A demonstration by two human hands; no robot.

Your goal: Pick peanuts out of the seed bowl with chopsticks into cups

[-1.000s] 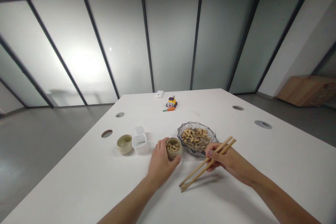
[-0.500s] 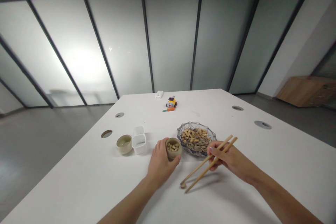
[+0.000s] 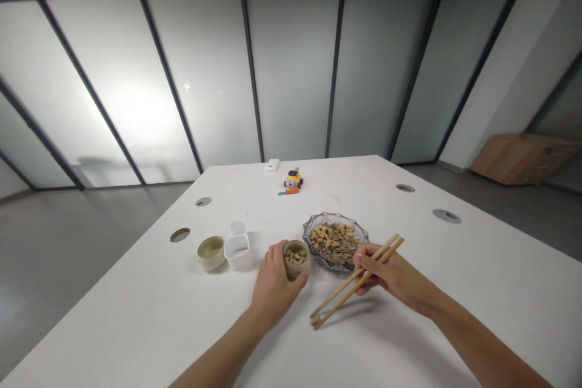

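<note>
My left hand is wrapped round a small beige cup with several peanuts in it. A pair of wooden chopsticks is held in my right hand, slanting down to the left. Their tips are close together at the white table top, around or against a small piece, probably a peanut; whether it is pinched I cannot tell. Just beyond my right hand is a scalloped glass bowl, filled with peanuts on the left and back and striped sunflower seeds in front.
Left of the cup stand a white two-part plastic container and a second beige cup. A toy vehicle, an orange-handled tool and a white box-shaped device lie farther back. Round cable holes sit near the table's sides.
The chopstick tips have closed towards each other at the small piece on the table. My left hand still holds the cup. The whole view has shifted slightly.
</note>
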